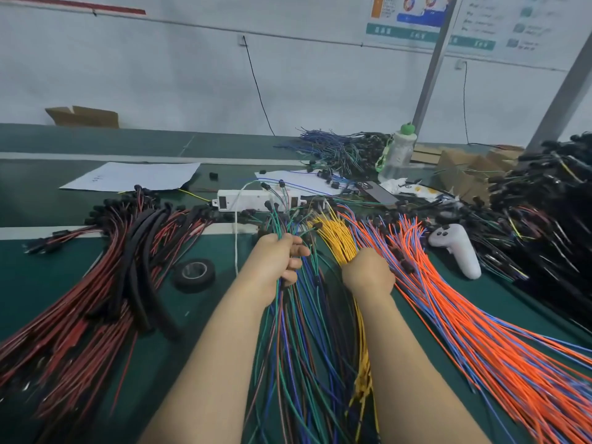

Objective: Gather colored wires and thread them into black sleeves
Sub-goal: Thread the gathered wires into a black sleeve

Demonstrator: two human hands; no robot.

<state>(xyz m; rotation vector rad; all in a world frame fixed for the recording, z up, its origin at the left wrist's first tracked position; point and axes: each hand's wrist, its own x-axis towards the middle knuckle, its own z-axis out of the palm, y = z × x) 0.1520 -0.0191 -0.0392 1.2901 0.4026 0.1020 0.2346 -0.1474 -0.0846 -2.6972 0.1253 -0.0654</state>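
Note:
My left hand (279,261) grips a few green and blue wires (298,331) near their far ends, above the green and blue pile in the middle of the table. My right hand (368,274) rests on the yellow wires (336,238), its fingers curled down into them and hidden from view. Orange and blue wires (464,322) fan out to the right. Several black sleeves (141,274) lie across the red and black wires (80,315) on the left.
A roll of black tape (194,273) lies left of my left arm. A white power strip (256,200) sits behind the wires, a white controller (458,251) and a water bottle (397,152) to the right. Finished black bundles (544,200) pile at far right.

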